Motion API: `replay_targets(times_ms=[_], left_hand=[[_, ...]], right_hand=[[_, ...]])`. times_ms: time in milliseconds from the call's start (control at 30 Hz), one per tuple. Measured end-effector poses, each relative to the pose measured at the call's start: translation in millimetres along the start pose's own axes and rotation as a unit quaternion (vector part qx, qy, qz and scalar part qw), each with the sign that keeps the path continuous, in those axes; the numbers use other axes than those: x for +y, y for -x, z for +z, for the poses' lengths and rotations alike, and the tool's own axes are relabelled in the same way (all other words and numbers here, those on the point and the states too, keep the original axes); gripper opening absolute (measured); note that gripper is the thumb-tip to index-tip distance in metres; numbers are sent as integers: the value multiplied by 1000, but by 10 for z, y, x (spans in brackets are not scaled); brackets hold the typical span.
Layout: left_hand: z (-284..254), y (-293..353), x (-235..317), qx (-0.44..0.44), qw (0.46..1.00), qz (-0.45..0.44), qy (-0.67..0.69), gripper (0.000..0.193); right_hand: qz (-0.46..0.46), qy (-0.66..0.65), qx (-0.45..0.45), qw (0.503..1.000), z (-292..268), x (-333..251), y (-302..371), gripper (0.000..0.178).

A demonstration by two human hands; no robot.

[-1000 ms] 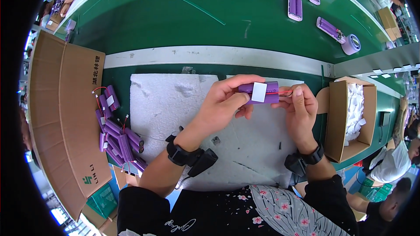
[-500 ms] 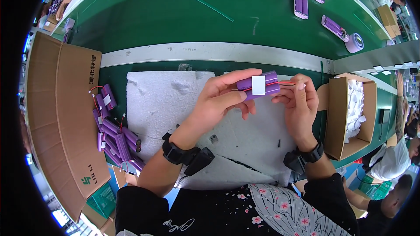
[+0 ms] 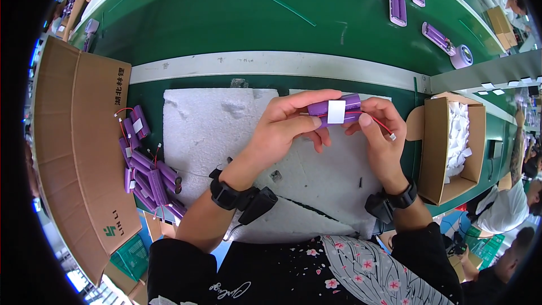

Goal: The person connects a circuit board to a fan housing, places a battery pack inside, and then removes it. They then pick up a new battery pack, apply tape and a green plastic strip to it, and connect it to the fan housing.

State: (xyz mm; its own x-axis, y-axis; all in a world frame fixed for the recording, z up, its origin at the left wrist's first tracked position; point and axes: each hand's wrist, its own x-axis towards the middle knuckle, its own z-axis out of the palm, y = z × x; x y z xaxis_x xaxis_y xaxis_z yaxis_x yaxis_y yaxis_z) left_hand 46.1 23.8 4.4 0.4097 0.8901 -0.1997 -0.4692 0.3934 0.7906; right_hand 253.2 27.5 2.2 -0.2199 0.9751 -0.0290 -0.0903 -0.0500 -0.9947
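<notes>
A purple battery pack [image 3: 351, 103] with a white label patch [image 3: 336, 112] lies in my hands above the foam sheets. My left hand [image 3: 280, 125] grips its left end, thumb in front and fingers behind. At the pack's right end, my right hand [image 3: 385, 127] closes its thumb and fingers on it. A red and dark wire lead runs from the pack across my right thumb and ends in a small white connector [image 3: 393, 136]. More purple battery packs [image 3: 158, 186] with leads are heaped to the left.
White foam sheets [image 3: 206, 116] cover the bench below my hands. An open cardboard box [image 3: 433, 158] with white paper pieces [image 3: 457, 135] stands right; a large carton [image 3: 93, 152] stands left. Beyond a metal rail [image 3: 271, 64], a green surface [image 3: 197, 22] carries purple-and-white devices [image 3: 397, 5].
My right hand has let the connector go and moved onto the pack's right end; the lead now drapes over the thumb. The devices and green strips beyond the rail have shifted right.
</notes>
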Motion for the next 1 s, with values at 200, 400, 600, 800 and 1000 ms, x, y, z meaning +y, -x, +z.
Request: replay_targets(times_ms=[200,400,600,800,1000], left_hand=[[13,4,1,-7,999,-5,-32,43],[14,-1,1,-15,998,-4,-54,43],[18,-9,-12,-21,997,6,-71,43],[47,-6,4,-18,996,4,-92,44],[125,18,83,-45,988,-26,-145,47]], right_hand=[[-10,-1,13,1000,12,-9,9,13],[-19,-35,18,999,5,5,8,10],[-22,-46,19,999,-11,19,12,9],[-38,-58,16,997,-20,33,11,9],[-52,-28,9,998,-18,28,17,10]])
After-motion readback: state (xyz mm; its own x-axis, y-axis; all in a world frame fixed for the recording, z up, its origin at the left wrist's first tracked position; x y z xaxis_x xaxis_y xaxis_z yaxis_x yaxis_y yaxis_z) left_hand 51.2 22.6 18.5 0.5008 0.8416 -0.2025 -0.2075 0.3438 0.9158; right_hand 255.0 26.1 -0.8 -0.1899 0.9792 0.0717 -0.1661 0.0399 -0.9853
